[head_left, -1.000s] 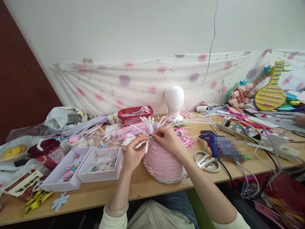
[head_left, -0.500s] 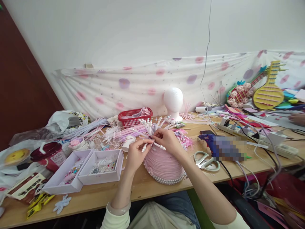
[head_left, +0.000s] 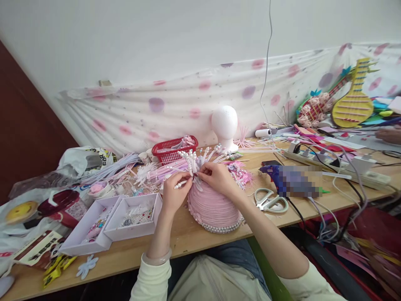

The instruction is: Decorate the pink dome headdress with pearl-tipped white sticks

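Note:
A pink dome-shaped piece [head_left: 216,209], wrapped in rows of soft cord and edged with pearl beads, rests on the table in front of me. White stems with pearl-beaded ends [head_left: 190,158] fan out from its top. At the upper left of the dome, my left hand [head_left: 176,192] is closed in a pinch around a pearl-beaded stem, whose beads show by the fingers. My right hand [head_left: 216,179] pinches at the base of the stems, its fingertips nearly meeting the left ones. What exactly lies between the right fingertips is hidden.
Beyond the dome stand a white foam head [head_left: 224,125] and a red basket [head_left: 171,155]. White boxes of beads [head_left: 131,232] lie left. Scissors [head_left: 269,201], a blue glue gun [head_left: 272,175] and a corded power strip [head_left: 360,171] lie right. Another person's hand [head_left: 390,136] shows far right.
My left fingertips have moved in closer to the right ones. The beaded stem end that lay across the dome's front under my right hand no longer shows there. The view has tilted slightly.

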The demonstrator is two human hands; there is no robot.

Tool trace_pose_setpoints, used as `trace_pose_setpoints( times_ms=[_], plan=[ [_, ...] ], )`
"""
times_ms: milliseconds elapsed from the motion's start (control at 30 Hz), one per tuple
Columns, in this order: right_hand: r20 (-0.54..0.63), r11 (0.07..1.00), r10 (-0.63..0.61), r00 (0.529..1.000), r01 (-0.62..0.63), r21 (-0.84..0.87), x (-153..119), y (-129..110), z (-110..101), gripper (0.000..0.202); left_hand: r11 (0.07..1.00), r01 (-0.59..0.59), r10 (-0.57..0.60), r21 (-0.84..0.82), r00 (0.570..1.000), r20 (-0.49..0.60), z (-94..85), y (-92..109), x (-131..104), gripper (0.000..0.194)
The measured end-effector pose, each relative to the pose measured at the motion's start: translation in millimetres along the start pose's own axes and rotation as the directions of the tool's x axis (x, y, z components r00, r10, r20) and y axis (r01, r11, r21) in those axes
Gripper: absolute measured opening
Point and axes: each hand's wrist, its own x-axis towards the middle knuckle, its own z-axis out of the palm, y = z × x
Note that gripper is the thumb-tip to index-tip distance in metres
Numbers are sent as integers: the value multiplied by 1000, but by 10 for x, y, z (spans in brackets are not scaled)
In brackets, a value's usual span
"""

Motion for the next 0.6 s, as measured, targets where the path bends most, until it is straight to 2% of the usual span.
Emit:
trace_pose_setpoints(
  times_ms=[133,400,533,600],
  plan=[
    [18,996,-23,1000,22,83,-17,30,-26,6,980,127,-128,-150,992,5,71,-29,-7,6],
    [29,997,-67,997,66,33,-120,-32,-136,13,950,194,-196,-244,980,17,99,-39,-23,7],
    [-52,998,-59,997,58,-13,-456,-91,-278,14,948,148,-150,-281,989,15,110,-65,-32,7],
    [-169,1000,-2,986,-2,-23,-713,-40,-395,16,957,125,-125,-262,992,17,112,-80,-35,8]
  ],
)
